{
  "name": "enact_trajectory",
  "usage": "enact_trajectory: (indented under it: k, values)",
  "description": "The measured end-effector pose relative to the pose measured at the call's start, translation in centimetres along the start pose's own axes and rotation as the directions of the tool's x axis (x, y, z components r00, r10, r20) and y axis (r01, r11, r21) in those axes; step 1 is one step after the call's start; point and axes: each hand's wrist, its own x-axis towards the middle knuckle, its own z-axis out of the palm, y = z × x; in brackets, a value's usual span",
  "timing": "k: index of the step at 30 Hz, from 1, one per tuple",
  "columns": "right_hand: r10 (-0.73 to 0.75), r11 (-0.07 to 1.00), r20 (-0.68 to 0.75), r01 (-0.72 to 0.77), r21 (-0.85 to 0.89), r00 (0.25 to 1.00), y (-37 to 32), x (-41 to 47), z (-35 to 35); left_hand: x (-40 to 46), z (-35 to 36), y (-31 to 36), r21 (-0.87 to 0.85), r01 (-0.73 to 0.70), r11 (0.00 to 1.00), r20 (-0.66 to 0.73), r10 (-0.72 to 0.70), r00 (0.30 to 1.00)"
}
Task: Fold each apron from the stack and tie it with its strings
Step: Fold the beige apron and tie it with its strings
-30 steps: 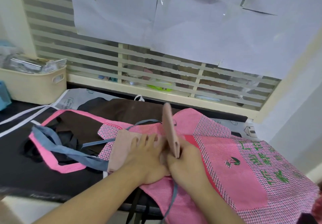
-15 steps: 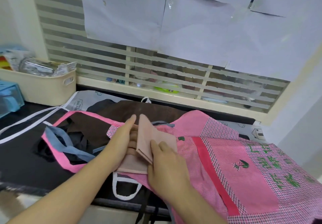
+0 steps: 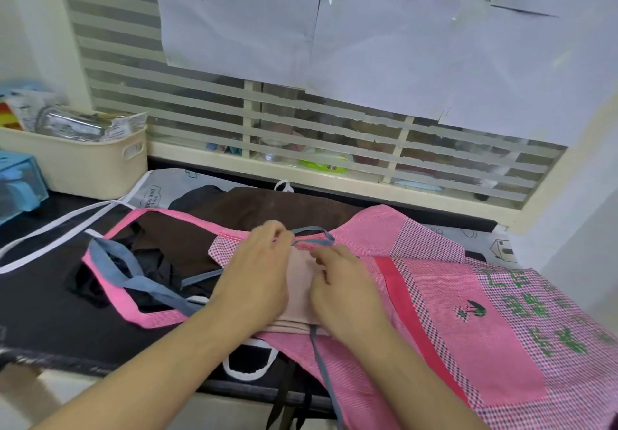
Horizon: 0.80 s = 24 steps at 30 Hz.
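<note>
While the folded beige apron (image 3: 299, 282) lies at the centre of the frame on top of the stack, the tying step appears to be just starting. At the far left, a cream basket (image 3: 83, 165) and a blue box (image 3: 18, 182) stand on the dark desk (image 3: 40, 302). Right of them, white straps (image 3: 57, 225) and a loose grey-blue strap (image 3: 133, 279) trail across a brown apron (image 3: 267, 205) with pink edging. The left hand (image 3: 257, 275) rests on the left part of the beige apron with its fingers curled; its fingertips seem to pinch the grey-blue string (image 3: 314, 234) at the bundle's far edge, though the contact is partly hidden. The right hand (image 3: 344, 286) presses on the right part of the beige apron, fingers bent; whether it grips anything cannot be told. A second run of the string hangs down from the near edge of the bundle toward the bottom of the frame. To the right, the pink checked apron (image 3: 485, 329) lies spread out and unfolded beneath the bundle.

Judged progress: folding of one apron looks complete; its strings are not yet wrapped or knotted. The pink, brown and other aprons remain to be folded and tied.
</note>
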Motion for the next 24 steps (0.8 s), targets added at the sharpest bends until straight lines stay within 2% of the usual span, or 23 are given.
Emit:
enact_trajectory:
  k: [1,3,5,7,24]
  values:
    - [-0.032,0.998,-0.001,0.032,-0.058,0.999,0.3,0.3,0.7,-0.2,1.0,-0.2,0.016,-0.048,0.999,0.065,0.047,0.997]
    - [-0.075,0.982,0.116,0.093,-0.163,0.99,1.3,0.1,2.7,-1.1,2.3,-0.6,0.106,-0.039,0.994,0.235,0.013,0.972]
    - [0.024,0.972,0.249,0.036,-0.233,0.968,2.3,-0.5,3.8,-1.6,2.6,-1.1,0.162,0.0,0.987,0.343,-0.056,0.938]
    - [0.076,0.964,0.272,-0.001,-0.266,0.959,3.1,-0.6,4.0,-1.7,2.4,-1.4,0.152,0.048,0.987,0.391,-0.105,0.914]
    - [0.031,0.956,0.245,0.043,-0.291,0.969,2.9,-0.9,3.9,-2.2,2.3,-1.3,0.16,0.08,0.984,0.364,-0.134,0.921]
